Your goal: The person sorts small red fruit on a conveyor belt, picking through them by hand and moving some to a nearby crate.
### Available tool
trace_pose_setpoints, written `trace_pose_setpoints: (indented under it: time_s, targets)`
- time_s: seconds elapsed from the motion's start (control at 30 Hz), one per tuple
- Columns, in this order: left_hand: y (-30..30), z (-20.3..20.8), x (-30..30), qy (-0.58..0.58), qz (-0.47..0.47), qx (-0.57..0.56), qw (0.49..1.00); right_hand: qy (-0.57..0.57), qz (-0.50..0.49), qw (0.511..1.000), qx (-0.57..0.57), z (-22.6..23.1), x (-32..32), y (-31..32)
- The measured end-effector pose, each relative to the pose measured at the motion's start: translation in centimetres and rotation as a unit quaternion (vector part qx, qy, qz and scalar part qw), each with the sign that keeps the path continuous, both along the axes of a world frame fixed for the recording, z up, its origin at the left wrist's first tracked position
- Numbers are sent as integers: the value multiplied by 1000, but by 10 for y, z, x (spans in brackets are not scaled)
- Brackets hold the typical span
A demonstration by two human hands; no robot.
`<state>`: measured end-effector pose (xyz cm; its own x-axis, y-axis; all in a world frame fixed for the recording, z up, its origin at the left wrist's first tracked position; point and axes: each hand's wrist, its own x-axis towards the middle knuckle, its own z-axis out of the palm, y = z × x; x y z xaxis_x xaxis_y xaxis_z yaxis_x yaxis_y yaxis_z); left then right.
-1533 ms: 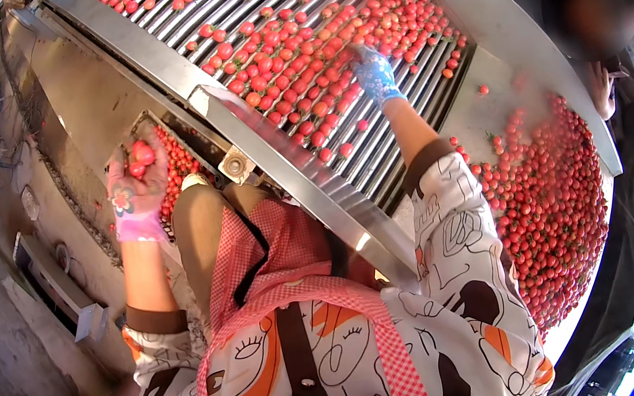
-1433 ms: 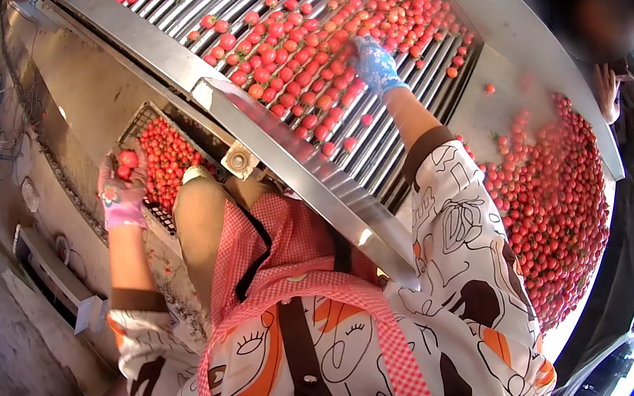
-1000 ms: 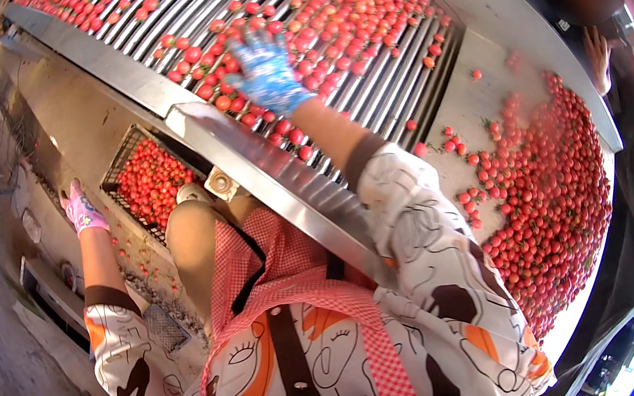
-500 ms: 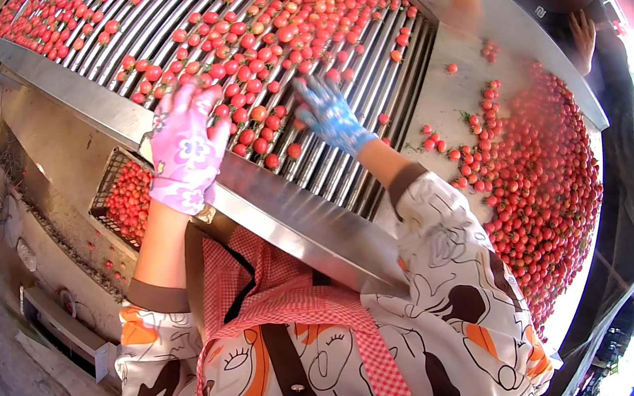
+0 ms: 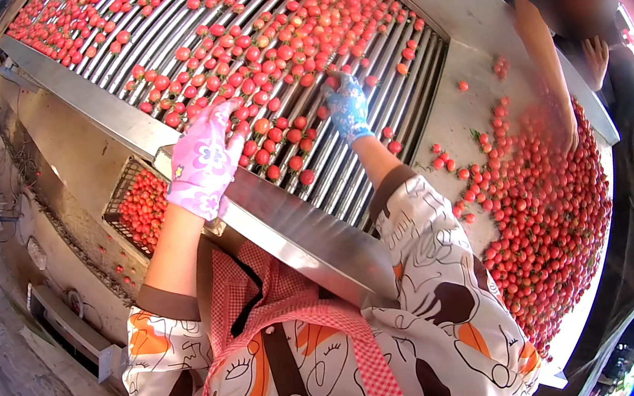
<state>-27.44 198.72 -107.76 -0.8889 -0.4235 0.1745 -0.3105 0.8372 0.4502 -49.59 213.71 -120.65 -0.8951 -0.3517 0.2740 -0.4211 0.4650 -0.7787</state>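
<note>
Cherry tomatoes (image 5: 286, 52) lie in large numbers on a sloping bed of metal rollers (image 5: 402, 106). Over the near left edge of the bed is my left hand (image 5: 202, 166), in a pink flowered glove. Its fingers reach toward several tomatoes, with the thumb apart from them; I see nothing held. My right hand (image 5: 349, 110), in a blue patterned glove, hovers over the rollers farther right. Its fingers are spread, and a tomato (image 5: 333, 82) shows right at the fingertips. Whether they touch it I cannot tell.
A big heap of tomatoes (image 5: 550, 202) covers the metal tray on the right, where a co-worker's arm (image 5: 550, 70) reaches in. Below the bed's left side stands a dark crate (image 5: 117, 217) of tomatoes. A metal rim (image 5: 297, 230) runs between me and the rollers.
My right hand has moved farther up the rollers and slightly right. My left hand's fingers have swung rightward. The co-worker's arm has come down onto the heap.
</note>
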Motion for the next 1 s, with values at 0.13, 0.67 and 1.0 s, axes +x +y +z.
trace_pose_setpoints:
  time_s: [0.13, 0.67, 1.0]
  targets:
    - [9, 3, -9, -27, -17, 13, 999, -243, 173, 935, -193, 40, 65, -31]
    - [12, -17, -15, 20, 45, 27, 998, 87, 103, 987, 86, 2, -23, -51]
    - [22, -11, -18, -40, 31, 14, 999, -412, 336, 820, -211, 89, 92, -31]
